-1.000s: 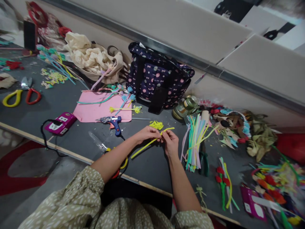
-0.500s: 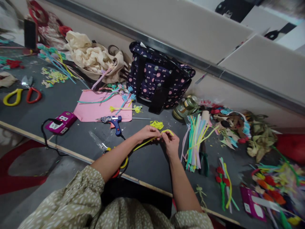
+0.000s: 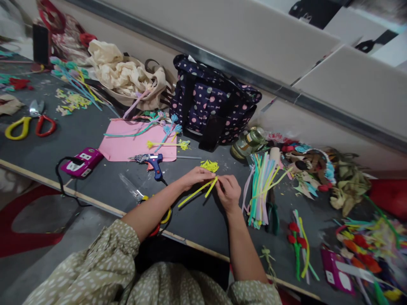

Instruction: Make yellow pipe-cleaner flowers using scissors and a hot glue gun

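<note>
Between my two hands is a yellow pipe cleaner (image 3: 194, 195), bent sharply so both ends point down and left. My left hand (image 3: 197, 177) pinches it near the bend from the left. On the other side my right hand (image 3: 228, 190) is closed on the bend itself, its fingertips close to the left ones. Just beyond the fingers lies a small pile of cut yellow pieces (image 3: 209, 165). A bundle of pastel pipe cleaners (image 3: 262, 190) rests to the right of my right hand. A blue glue gun (image 3: 154, 163) lies left of my left hand.
Behind stand a dark patterned bag (image 3: 213, 99) with a phone (image 3: 210, 133) against it, and a glass jar (image 3: 249, 143). Pink paper (image 3: 127, 146) holds finished stems. Scissors (image 3: 38, 112) and a purple power strip (image 3: 84, 163) lie left; red flowers (image 3: 297, 237) lie right.
The yellow pipe cleaner's right part has swung from above my right hand down to the left, making a narrow V. My right hand has turned with it; the left has barely moved.
</note>
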`<act>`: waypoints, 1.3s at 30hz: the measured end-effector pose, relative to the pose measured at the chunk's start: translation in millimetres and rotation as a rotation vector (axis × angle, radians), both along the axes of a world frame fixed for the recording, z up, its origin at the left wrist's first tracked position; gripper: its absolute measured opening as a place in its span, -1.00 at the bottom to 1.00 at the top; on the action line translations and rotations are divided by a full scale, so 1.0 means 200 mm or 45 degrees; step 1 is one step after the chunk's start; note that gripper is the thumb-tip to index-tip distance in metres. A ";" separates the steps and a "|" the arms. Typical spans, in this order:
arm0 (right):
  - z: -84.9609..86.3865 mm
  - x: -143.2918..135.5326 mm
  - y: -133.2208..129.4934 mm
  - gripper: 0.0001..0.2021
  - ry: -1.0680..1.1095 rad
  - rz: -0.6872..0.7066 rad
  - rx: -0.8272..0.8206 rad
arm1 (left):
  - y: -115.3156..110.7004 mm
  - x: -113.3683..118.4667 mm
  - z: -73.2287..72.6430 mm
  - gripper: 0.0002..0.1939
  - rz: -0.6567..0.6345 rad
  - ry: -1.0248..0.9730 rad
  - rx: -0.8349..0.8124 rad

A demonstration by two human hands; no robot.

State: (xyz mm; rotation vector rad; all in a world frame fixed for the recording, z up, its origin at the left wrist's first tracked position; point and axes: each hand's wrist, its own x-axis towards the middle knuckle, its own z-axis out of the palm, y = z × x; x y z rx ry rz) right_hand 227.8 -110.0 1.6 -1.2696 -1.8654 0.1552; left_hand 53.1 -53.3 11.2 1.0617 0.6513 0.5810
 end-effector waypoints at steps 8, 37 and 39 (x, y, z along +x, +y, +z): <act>0.00 0.01 0.00 -0.74 -0.236 0.023 0.096 | 0.00 0.00 -0.02 -0.61 0.011 0.028 -0.012; 0.02 -0.09 0.01 -0.81 0.746 -0.079 -0.455 | 0.02 0.01 -0.07 -0.83 0.052 -0.025 -0.096; 0.01 -0.09 0.01 -0.80 0.732 -0.093 -0.488 | 0.01 0.01 -0.07 -0.84 0.024 -0.008 -0.087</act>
